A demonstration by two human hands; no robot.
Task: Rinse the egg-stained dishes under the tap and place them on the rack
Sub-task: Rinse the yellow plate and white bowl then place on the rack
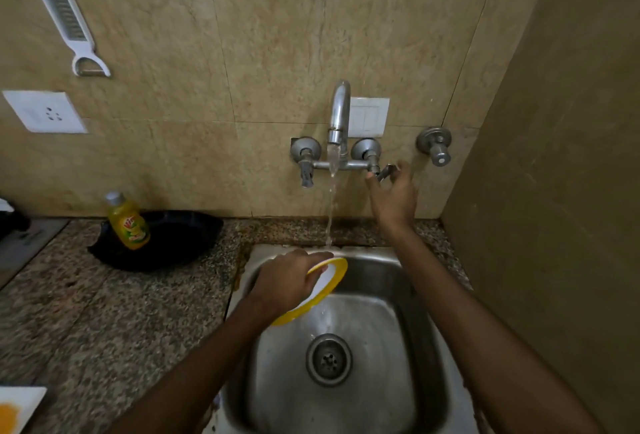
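Observation:
My left hand [289, 281] grips a small white plate with a yellow rim [327, 283], tilted on edge over the steel sink [420, 298]. Water runs from the wall tap [338, 111] and falls just behind the plate's upper rim. My right hand [394, 196] is raised to the tap's right handle [382, 170], fingers closed around the lever. A white square plate with an orange-yellow stain [17, 406] lies at the bottom left corner of the counter.
A black oval basket [180, 239] sits on the granite counter left of the sink, with a yellow dish-soap bottle [128, 222] in it. A second valve [437, 146], a peeler [65, 21] and a wall socket [45, 111] are on the wall. A beige side wall [554, 191] closes the right.

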